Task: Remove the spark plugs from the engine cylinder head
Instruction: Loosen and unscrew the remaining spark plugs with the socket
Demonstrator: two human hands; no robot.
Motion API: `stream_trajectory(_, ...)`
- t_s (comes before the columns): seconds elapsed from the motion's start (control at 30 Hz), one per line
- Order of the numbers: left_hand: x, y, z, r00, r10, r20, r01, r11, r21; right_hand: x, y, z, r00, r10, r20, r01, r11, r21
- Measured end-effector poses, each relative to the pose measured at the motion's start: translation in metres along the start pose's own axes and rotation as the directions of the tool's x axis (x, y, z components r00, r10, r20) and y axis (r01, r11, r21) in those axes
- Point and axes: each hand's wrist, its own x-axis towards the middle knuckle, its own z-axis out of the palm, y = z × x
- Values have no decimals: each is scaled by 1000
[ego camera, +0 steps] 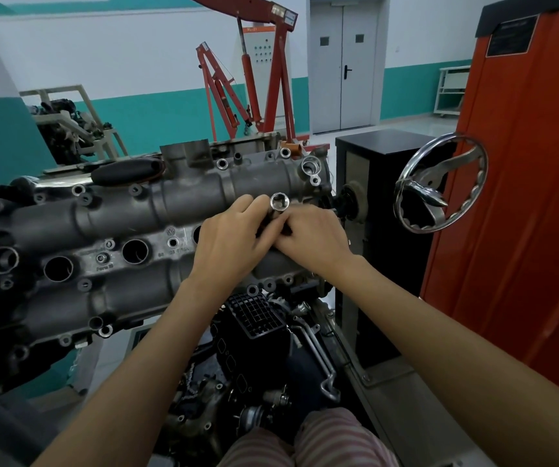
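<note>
The grey engine cylinder head [112,227] lies across the left and middle, with a row of dark round spark plug wells [58,268] along its middle. Over its right end my left hand [227,237] and my right hand [311,239] meet, both curled round a chrome spark plug socket [278,203]. The socket's open hexagonal mouth points up toward me. The socket's lower part is hidden by my fingers. No spark plug is visible.
A chrome handwheel [439,187] on a black stand [382,197] sits to the right, beside a tall orange cabinet [524,163]. A black-handled tool [126,170] rests behind the head. A red engine crane [264,79] stands at the back. Engine parts [254,348] lie below.
</note>
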Motion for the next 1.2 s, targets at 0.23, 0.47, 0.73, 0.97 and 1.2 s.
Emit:
stream_trajectory(0.23, -1, 0, 1, 1000, 26, -15, -27, 1000, -15, -2, -1, 1, 998, -24, -53, 24, 1000, 7)
stream_trajectory(0.47, 0, 1, 0, 1000, -11, 17, 12, 998, -57, -2, 1, 1, 1000, -27, -9, 26, 999, -37)
stream_trajectory(0.73, 1, 1, 1, 998, -15, 58, 16, 999, -32, 0, 4, 5, 1000, -20, -18, 19, 998, -63)
stream_trajectory(0.97, 1, 1, 1, 999, 17, 46, -17, 1000, -2, 0, 4, 3, 999, -26, -26, 25, 999, -37)
stream_trajectory(1.2, 0, -1, 2, 1000, 6, 5, -6, 1000, 24, -1, 1, 2, 996, -48, -79, 49, 999, 21)
